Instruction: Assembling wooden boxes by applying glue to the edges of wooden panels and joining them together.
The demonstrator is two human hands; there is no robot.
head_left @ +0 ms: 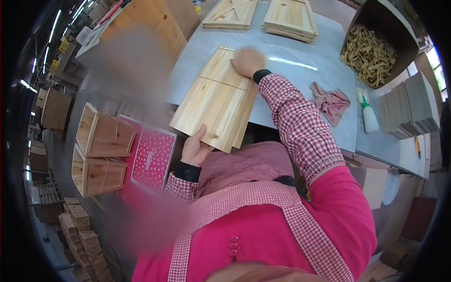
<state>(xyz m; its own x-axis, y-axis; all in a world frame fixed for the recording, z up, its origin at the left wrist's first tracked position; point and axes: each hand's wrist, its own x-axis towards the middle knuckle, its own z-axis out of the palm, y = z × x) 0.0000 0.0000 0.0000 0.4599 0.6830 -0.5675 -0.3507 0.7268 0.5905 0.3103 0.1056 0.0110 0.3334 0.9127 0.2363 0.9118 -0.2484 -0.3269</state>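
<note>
The fingers of the left hand point(196, 148) are closed on the near end of a pale wooden panel point(211, 105), with the thumb on its upper face and the other fingers partly hidden. The right hand point(249, 62) is blurred at the far right part of the panel; its fingers look curled, but I cannot tell if they grip something. The panel lies far from the left fingers, its long axis going from near left to far right, so the left hand is nearer to its near end. This end projects beyond the near edge of the bench point(300, 58). To the right lie a crumpled cloth point(330, 101) and a bottle point(369, 118); farther stand two panel stacks point(290, 19).
</note>
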